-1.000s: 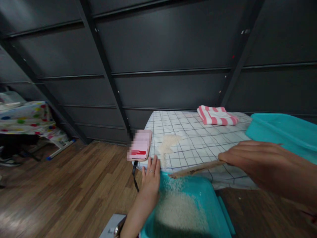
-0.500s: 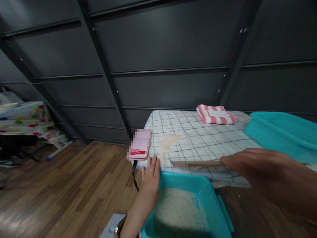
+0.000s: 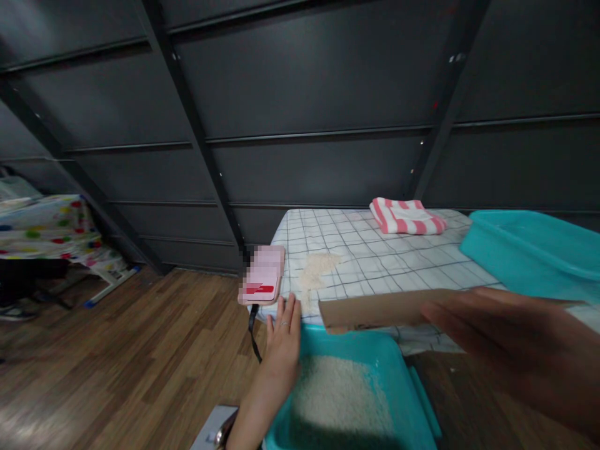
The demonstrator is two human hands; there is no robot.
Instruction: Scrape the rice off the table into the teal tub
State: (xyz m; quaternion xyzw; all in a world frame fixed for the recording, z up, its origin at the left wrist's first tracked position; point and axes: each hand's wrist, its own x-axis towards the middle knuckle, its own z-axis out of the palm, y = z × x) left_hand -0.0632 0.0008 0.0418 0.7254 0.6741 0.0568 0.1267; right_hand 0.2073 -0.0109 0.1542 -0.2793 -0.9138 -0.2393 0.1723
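Note:
My left hand (image 3: pixel 285 334) lies with its fingers stretched out at the front left edge of the table, by the left rim of a turquoise basin (image 3: pixel 407 375). White rice (image 3: pixel 340 394) lies in this basin, just below the table edge. In my right hand (image 3: pixel 506 337), somewhat blurred, is a flat strip of cardboard (image 3: pixel 379 309), held over the table's front edge above the basin's far rim. Spilled rice (image 3: pixel 319 270) forms a patch on the checked tablecloth (image 3: pixel 360 237), beyond my left fingertips.
A pink phone-like device (image 3: pixel 262 272) with a black strap sits at the table's left corner. Farther back lies a folded red-and-white striped towel (image 3: pixel 407 216). Another turquoise basin (image 3: pixel 529 250) stands at the right. A dark panelled wall (image 3: pixel 319 169) rises behind the table.
The cardboard has tilted from nearly edge-on so that its broad face shows, and its left end has dropped slightly toward the basin. My left hand has stayed in place.

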